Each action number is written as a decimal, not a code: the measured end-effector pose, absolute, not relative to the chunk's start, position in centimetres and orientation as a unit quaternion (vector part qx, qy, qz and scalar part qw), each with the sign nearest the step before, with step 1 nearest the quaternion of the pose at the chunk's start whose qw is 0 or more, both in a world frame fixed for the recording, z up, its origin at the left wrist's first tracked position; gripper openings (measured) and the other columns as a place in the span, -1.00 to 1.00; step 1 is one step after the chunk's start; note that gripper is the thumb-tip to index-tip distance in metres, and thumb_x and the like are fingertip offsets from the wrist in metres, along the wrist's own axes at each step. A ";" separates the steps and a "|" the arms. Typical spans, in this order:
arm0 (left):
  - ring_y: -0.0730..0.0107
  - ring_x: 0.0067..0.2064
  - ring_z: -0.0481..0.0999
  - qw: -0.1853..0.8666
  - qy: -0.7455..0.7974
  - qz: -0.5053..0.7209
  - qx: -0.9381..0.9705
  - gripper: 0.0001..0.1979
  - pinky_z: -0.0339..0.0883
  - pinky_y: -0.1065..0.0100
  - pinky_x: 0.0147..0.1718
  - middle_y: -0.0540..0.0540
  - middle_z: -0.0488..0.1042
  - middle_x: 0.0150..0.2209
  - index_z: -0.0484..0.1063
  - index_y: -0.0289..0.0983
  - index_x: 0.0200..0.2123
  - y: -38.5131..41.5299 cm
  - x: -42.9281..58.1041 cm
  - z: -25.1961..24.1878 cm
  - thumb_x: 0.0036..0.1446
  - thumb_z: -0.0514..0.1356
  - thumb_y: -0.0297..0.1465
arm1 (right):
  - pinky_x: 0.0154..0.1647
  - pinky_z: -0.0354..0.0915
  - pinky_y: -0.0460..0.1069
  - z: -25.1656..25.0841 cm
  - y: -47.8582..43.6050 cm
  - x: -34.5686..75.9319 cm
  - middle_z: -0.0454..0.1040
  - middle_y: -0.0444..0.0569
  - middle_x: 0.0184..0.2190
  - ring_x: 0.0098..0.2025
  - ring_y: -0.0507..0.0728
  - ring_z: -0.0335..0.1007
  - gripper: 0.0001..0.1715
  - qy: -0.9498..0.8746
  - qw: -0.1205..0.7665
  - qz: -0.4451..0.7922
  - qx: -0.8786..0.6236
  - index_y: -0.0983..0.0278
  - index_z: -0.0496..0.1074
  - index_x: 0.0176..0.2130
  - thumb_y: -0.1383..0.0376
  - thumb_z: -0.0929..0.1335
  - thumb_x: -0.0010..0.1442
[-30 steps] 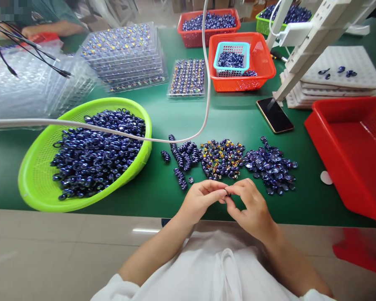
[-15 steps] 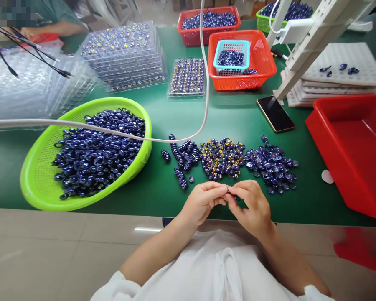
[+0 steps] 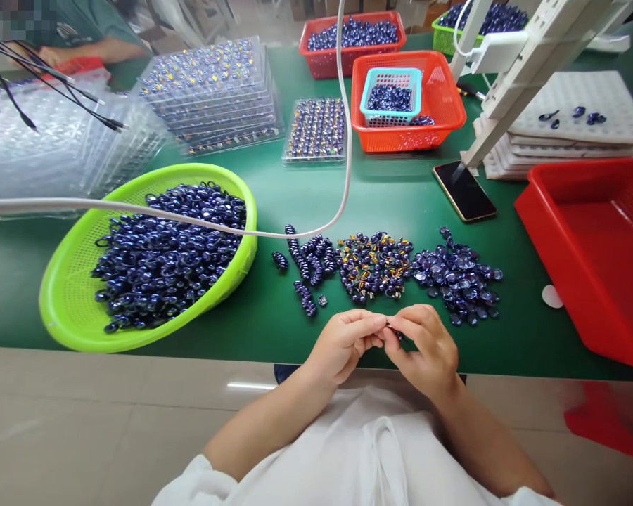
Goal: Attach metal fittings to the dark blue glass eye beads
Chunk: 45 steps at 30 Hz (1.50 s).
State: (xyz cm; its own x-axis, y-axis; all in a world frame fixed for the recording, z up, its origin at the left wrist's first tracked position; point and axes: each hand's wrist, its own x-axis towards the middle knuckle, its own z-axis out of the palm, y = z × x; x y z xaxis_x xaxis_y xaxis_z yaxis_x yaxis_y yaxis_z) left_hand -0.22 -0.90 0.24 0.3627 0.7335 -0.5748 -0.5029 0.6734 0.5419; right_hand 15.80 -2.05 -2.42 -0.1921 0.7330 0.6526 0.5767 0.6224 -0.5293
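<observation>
My left hand (image 3: 345, 341) and my right hand (image 3: 425, 344) meet fingertip to fingertip above the front edge of the green table (image 3: 390, 197). Both are pinched on one small dark piece (image 3: 389, 325), mostly hidden by the fingers. Just beyond them lie three heaps: stacked dark blue pieces (image 3: 309, 263), blue pieces with yellow and orange bits (image 3: 372, 266), and flat blue pieces (image 3: 456, 274).
A lime green basket (image 3: 79, 309) of blue pieces sits left, crossed by a white cable (image 3: 190, 221). A red tray (image 3: 593, 246) is at right, a phone (image 3: 464, 191) behind it. Filled clear trays (image 3: 211, 91), orange baskets (image 3: 437, 105) and another person's arm (image 3: 89, 49) are at the back.
Both hands stayed together and sank slightly toward the table's front edge; the fingers shifted a little on the small piece. Nothing else moved.
</observation>
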 end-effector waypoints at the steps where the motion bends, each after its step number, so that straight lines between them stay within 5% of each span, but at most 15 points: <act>1: 0.44 -0.40 0.52 0.811 0.419 0.385 0.137 -0.79 0.35 0.40 -0.30 -0.12 0.60 -0.47 0.62 -0.40 -0.45 -0.9 -0.2 0.3 -0.10 0.48 -0.36 | -0.23 0.44 0.10 -2.5 -2.2 15.8 0.49 -0.06 -0.30 -0.28 0.13 0.48 -0.60 -0.761 0.480 0.088 -0.426 0.11 0.38 -0.06 0.47 0.40 0.15; 14: 0.42 -0.37 0.54 0.759 0.466 0.424 0.162 -0.77 0.36 0.40 -0.31 -0.14 0.65 -0.39 0.63 -0.36 -0.40 -1.5 -0.4 -0.1 -0.12 0.49 -0.33 | -0.03 0.45 0.20 -1.6 -2.6 16.2 0.50 0.06 -0.05 -0.01 0.24 0.47 -0.56 -0.751 0.433 0.172 -0.468 0.16 0.36 0.03 0.43 0.40 0.17; 23: 0.35 -0.35 0.56 0.714 0.488 0.405 0.295 -0.77 0.43 0.32 -0.26 -0.11 0.62 -0.40 0.56 -0.33 -0.38 -3.0 -1.7 -0.3 -0.01 0.43 -0.29 | -0.06 0.42 0.18 -1.7 -2.5 15.7 0.49 0.03 -0.12 -0.03 0.22 0.45 -0.76 -0.771 0.420 0.223 -0.423 0.18 0.38 -0.17 0.49 0.35 0.20; 26: 0.22 -0.22 0.58 0.582 0.528 0.386 0.482 -0.81 0.44 0.22 -0.16 -0.17 0.63 -0.25 0.57 -0.27 -0.23 -3.0 -3.4 0.0 0.11 0.35 -0.31 | -0.03 0.41 0.17 -1.6 -2.4 16.1 0.47 0.04 -0.12 -0.01 0.21 0.43 -0.79 -0.774 0.407 0.261 -0.409 0.20 0.35 -0.19 0.49 0.32 0.22; 31: 0.02 -0.04 0.46 0.167 0.591 0.321 0.721 -0.80 0.39 0.02 -0.02 -0.26 0.53 -0.13 0.57 -0.26 -0.14 -1.1 -6.9 -0.8 0.13 0.32 -0.42 | -0.02 0.39 0.16 -1.3 -1.9 16.7 0.46 0.04 -0.12 -0.02 0.20 0.42 -0.83 -0.765 0.395 0.278 -0.427 0.20 0.33 -0.22 0.47 0.30 0.25; 34: 0.00 -0.09 0.42 0.090 0.586 0.237 0.770 -0.86 0.40 -0.01 -0.08 -0.28 0.51 -0.17 0.59 -0.29 -0.19 0.1 -8.1 -1.8 0.14 0.30 -0.45 | -0.03 0.40 0.16 -1.3 -1.9 16.6 0.46 0.04 -0.13 -0.03 0.20 0.43 -0.85 -0.766 0.395 0.272 -0.429 0.20 0.34 -0.23 0.46 0.30 0.25; 40: 0.13 -0.21 0.44 0.101 0.547 0.253 0.792 -0.84 0.40 0.11 -0.21 -0.22 0.57 -0.26 0.63 -0.24 -0.24 1.1 -8.3 -2.1 0.23 0.22 -0.47 | -0.07 0.43 0.12 -1.4 -2.5 16.5 0.50 0.02 -0.14 -0.07 0.18 0.48 -0.88 -0.752 0.392 0.291 -0.443 0.19 0.37 -0.25 0.42 0.31 0.26; 45: 0.27 -0.23 0.56 0.313 0.467 0.370 0.740 -0.83 0.44 0.28 -0.23 -0.15 0.64 -0.25 0.63 -0.19 -0.15 0.4 -5.9 -0.5 0.24 0.24 -0.42 | 0.00 0.43 0.12 -1.2 -2.7 16.6 0.51 0.01 -0.03 0.01 0.18 0.48 -0.87 -0.713 0.416 0.315 -0.468 0.18 0.37 -0.22 0.42 0.30 0.29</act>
State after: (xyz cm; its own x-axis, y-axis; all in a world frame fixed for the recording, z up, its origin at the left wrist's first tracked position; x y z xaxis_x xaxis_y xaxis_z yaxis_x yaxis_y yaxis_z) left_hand -5.91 0.42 -0.53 0.2907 0.9222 0.2552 0.4587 -0.3683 0.8087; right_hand 16.60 -2.69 -1.19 -0.2152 0.9300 0.2981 0.4061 0.3628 -0.8387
